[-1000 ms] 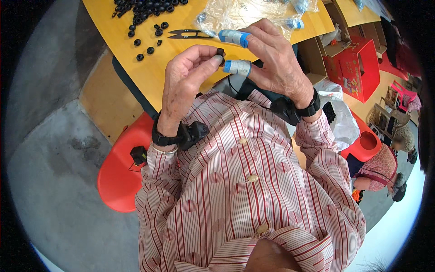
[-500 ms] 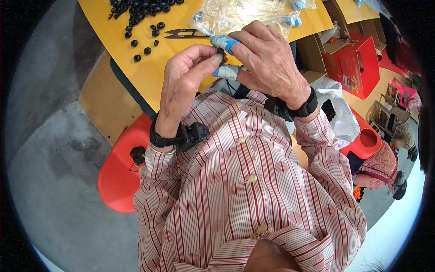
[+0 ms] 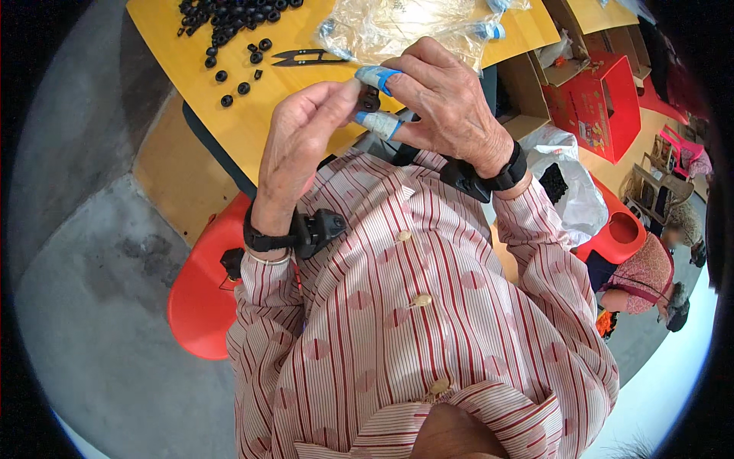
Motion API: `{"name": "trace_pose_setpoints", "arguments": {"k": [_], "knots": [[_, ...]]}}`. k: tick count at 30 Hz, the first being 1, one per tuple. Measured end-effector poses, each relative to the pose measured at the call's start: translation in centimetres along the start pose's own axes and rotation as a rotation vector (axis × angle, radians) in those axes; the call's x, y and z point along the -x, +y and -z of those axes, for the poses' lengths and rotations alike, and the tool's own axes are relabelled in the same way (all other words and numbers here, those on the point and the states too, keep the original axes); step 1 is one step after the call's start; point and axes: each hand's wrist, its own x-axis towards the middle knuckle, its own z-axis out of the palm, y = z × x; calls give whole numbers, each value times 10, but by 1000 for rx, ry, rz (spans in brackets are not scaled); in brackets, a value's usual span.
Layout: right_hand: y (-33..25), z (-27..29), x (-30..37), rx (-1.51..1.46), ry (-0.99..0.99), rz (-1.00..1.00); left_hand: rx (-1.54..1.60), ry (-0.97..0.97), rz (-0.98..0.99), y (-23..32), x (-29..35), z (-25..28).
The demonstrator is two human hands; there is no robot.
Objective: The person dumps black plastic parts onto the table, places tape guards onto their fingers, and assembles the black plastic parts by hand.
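Note:
A small black part (image 3: 370,99) is held above the near edge of the yellow table. My right hand (image 3: 451,107) pinches it between thumb and forefinger, both wrapped in whitish and blue tape. From the other side, my left hand (image 3: 302,141) closes thumb and fingertips at the part's left edge; its fingertips partly hide where they grip. Beyond my hands, dark thread snips (image 3: 310,58) lie on the table. Several loose black ring-shaped pieces (image 3: 244,88) are scattered left of the snips, near a heap of similar pieces (image 3: 237,17).
A clear plastic bag (image 3: 397,30) lies across the table's (image 3: 172,57) far side. To the right stand cardboard boxes (image 3: 527,84), a red box (image 3: 600,111) and a white bag (image 3: 585,203) with black contents. Red stools (image 3: 200,302) flank me. Another person (image 3: 642,275) sits farther right.
My left hand has shifted a little left and its fingers have drawn back slightly. More of the black part now shows between my hands. The right hand has barely moved.

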Motion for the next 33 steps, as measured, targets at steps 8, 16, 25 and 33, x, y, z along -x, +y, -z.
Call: {"name": "trace_pose_setpoints", "arguments": {"k": [8, 16, 25, 33], "knots": [[1, 1, 2, -105, -36, -35, -271, -44, -257, 2, 3, 7], [-1, 0, 4, -39, -72, -54, 6, 21, -150, -1, -1, 0], [-4, 0, 2, 35, -76, -31, 260, 51, -82, -3, -2, -4], [-2, -2, 3, -9, -62, -49, 255, 10, -76, -4, -3, -2]]}}
